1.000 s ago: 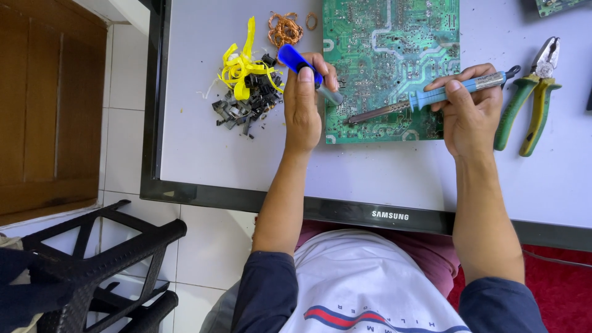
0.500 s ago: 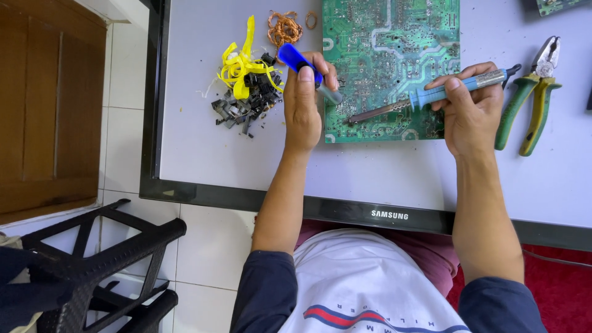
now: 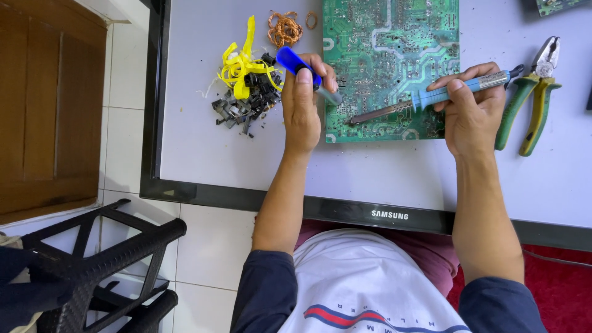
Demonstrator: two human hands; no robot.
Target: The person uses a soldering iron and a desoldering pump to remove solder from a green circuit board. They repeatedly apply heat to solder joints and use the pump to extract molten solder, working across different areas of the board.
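Left hand (image 3: 303,102) grips a blue desoldering pump (image 3: 306,74) at the left edge of the green circuit board (image 3: 394,55), which lies at the worktop's (image 3: 382,166) far edge. Right hand (image 3: 472,114) pinches a soldering iron (image 3: 431,95), tip on the board. Risks: hot tip slides, lifts a trace, or burns nearby fingers; unclamped board may shift.

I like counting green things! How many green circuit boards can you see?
2. One big green circuit board lies under the tools in both hands. A corner of a second board pokes in at the top right edge; most is cut off.
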